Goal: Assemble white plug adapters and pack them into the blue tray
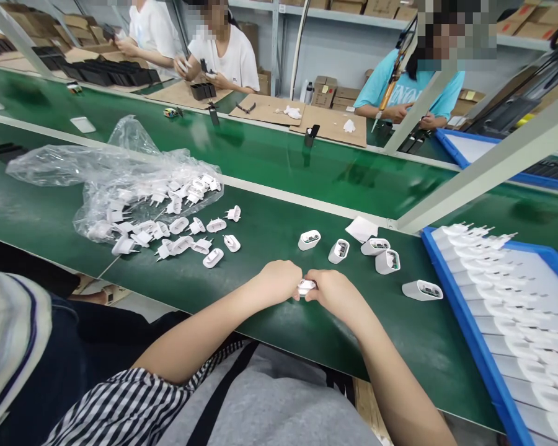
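Note:
My left hand and my right hand meet over the green bench, fingers closed around a small white charger part. Much of that part is hidden by my fingers. Beyond my hands stand or lie several open white charger housings, with circuit boards showing inside; the closest are one housing and another housing. Farther right, a housing lies on its side. To the left, loose white plug caps with pins are scattered before a clear plastic bag that holds more of them.
At the right, a blue tray carries rows of white chargers with pins. A slanted metal post rises behind the bench. Past a green conveyor belt, several people work with dark parts. Someone in a striped top sits at my left.

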{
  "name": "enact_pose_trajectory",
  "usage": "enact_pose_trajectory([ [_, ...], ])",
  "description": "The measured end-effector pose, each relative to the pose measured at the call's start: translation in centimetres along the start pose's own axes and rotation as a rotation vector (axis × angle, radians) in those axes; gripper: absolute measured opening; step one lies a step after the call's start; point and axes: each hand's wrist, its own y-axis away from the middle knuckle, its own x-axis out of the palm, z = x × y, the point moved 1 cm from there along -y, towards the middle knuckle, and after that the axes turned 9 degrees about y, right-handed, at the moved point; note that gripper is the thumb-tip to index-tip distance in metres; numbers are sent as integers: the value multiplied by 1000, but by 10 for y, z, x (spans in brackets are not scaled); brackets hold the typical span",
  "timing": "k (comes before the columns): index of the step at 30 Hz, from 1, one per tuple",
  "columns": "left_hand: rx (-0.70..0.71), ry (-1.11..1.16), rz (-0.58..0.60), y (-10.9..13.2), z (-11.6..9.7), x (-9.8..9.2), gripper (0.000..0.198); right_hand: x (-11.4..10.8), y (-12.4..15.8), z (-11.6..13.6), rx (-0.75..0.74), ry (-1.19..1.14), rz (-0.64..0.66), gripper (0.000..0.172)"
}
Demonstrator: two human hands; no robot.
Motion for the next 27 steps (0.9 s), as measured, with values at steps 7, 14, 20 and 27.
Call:
enact_pose_trajectory([
  [7, -35, 13, 36, -8, 1, -1, 13, -3, -2, 0, -36, -41, -2, 12],
  [14, 122, 295, -312, 7, 30, 28, 18, 23, 11, -16, -19, -559, -158, 22],
  [20, 21, 107, -200, 5, 13, 15, 16, 7, 8, -3, 60, -177, -64, 13],
  [27, -48, 5, -51, -10, -14, -2, 11, -6, -2, 8, 66, 57, 66, 9],
])
